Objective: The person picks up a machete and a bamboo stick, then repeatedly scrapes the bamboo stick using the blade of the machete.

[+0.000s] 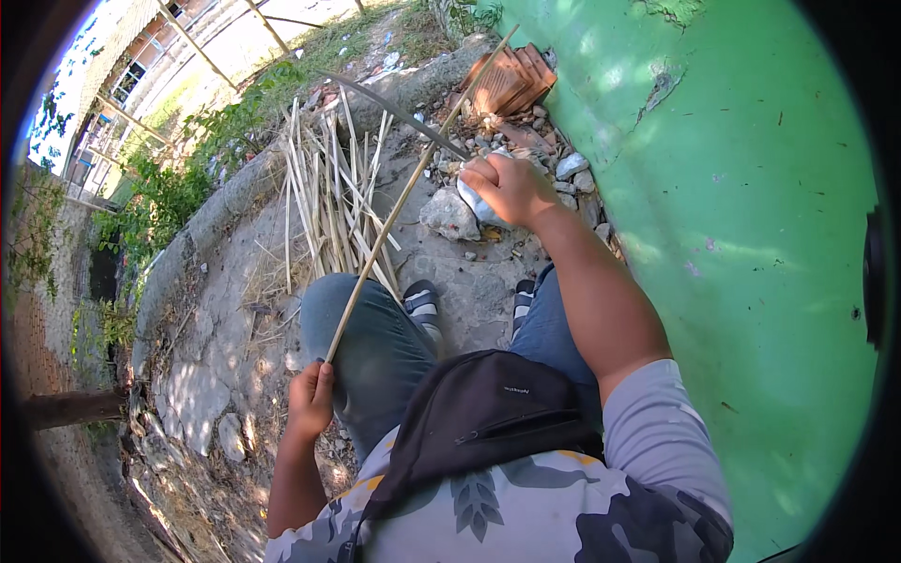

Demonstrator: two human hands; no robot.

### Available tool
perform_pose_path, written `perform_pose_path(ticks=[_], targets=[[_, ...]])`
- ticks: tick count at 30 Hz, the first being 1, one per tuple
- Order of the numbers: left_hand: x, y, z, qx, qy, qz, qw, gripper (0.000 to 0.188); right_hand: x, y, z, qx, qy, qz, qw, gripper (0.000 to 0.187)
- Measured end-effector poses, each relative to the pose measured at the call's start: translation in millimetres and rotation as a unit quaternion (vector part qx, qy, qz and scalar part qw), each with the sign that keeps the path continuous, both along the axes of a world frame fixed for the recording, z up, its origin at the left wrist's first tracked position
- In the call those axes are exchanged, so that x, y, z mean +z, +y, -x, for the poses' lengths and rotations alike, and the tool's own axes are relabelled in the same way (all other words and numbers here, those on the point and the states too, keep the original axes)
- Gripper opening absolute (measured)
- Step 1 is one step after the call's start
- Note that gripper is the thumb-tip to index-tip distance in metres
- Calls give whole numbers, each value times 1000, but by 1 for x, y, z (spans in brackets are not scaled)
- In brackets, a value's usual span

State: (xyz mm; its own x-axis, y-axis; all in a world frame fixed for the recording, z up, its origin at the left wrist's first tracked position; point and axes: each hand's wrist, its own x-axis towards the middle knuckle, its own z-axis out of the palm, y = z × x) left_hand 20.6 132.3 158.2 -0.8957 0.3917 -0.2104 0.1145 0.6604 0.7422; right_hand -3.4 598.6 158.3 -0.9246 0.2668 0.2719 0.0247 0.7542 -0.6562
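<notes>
At the left, my left grip (310,399) is closed in a pinch, thumb along the lower end of a long pale strip (380,249), which slants up past my left knee, away from me. Beyond that knee, a bundle of similar strips (324,192) lies on the ground. Farther right, a long grey blade (389,105) crosses the strip near its upper part; whether the edge bites, I cannot tell. I judge the step in hand to be trimming or shaving the strip; the next move calls for a firm left pinch and a shallow, steady blade angle. The black bag (488,422) at my waist bears small pale lettering, the only writing I notice. My right grip (514,192) is a tight fist around the blade's handle end, mostly hidden by my fingers.
</notes>
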Motion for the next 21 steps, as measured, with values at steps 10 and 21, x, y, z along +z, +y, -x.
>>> perform_pose_path(ticks=[10,21], targets=[[1,-4,-7,4,18,-32,999,34,26,-16,-8,100,-17,-102,990,56],[-25,-27,-20,23,90,-38,995,63,31,-39,-15,136,-44,-133,981,45]])
